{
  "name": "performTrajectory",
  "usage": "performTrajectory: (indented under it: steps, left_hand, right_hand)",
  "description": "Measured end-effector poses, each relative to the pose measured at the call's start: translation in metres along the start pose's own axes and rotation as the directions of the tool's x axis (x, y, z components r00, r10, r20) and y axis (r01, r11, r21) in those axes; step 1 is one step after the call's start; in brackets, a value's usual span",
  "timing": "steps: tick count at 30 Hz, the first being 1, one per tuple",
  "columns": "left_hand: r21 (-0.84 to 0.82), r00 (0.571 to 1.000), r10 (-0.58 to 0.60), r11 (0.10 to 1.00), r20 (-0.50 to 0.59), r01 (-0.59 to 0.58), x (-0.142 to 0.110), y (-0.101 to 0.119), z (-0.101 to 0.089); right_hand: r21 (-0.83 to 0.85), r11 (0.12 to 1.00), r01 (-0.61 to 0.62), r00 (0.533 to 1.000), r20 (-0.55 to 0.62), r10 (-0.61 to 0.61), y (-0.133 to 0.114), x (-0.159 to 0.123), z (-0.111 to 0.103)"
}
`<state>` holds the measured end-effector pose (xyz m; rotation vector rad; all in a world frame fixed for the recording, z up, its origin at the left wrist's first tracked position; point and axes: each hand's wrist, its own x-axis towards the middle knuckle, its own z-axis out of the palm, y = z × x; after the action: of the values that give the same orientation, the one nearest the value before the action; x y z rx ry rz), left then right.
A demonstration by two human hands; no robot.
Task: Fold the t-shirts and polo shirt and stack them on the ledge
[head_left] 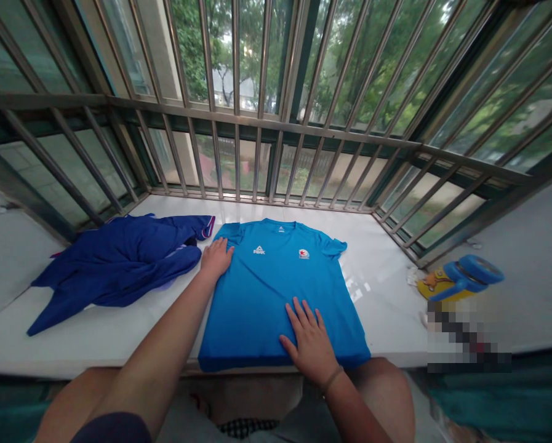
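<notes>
Bare forearms (160, 351) closest, extended from the lower edge. Beyond, a barred window (282, 123), then a white ledge (396, 326) in front of it. Spread flat on the ledge, beneath both hands, a bright blue T-shirt (257, 301), neckline toward the bars, hem at the near edge. Just beside it, leftward, a rumpled dark blue garment (141, 255). Far right, a blue-and-yellow jug (460, 277). Left hand (216, 257) palm down by the T-shirt's left sleeve, unclenched; right hand (309, 337) palm down near the hem, fingers spread; nothing gripped. On the right wrist, a thin band (333, 378).
</notes>
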<state>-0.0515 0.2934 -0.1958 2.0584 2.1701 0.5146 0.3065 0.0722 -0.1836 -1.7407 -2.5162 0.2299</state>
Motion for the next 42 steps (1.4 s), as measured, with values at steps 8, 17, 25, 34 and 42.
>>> performTrajectory:
  steps: [8, 17, 25, 34, 42]
  left_hand:
    - [0.019, 0.983, -0.164, 0.986, -0.087, 0.166, -0.038, -0.025, 0.0]
    - [-0.057, 0.969, -0.093, 0.995, -0.229, 0.082, -0.076, -0.031, -0.014]
    - [-0.203, 0.946, -0.013, 0.978, -0.325, -0.056, -0.082, -0.025, -0.033]
    - [0.015, 0.975, -0.035, 0.999, -0.221, 0.039, -0.162, 0.01, -0.026]
    - [-0.151, 0.998, -0.058, 0.987, 0.021, 0.061, -0.223, -0.002, -0.039]
  right_hand:
    - [-0.011, 0.999, -0.049, 0.998, -0.03, 0.049, -0.019, -0.014, 0.013]
    - [-0.061, 0.989, -0.133, 0.983, -0.131, 0.125, -0.07, -0.057, 0.041]
    - [0.021, 0.993, -0.116, 0.971, -0.209, 0.117, -0.048, -0.035, -0.014]
    - [-0.05, 0.923, -0.382, 0.915, -0.159, 0.37, 0.046, 0.012, -0.005]
    - [-0.1, 0.928, -0.36, 0.932, -0.079, 0.353, 0.048, 0.001, -0.003]
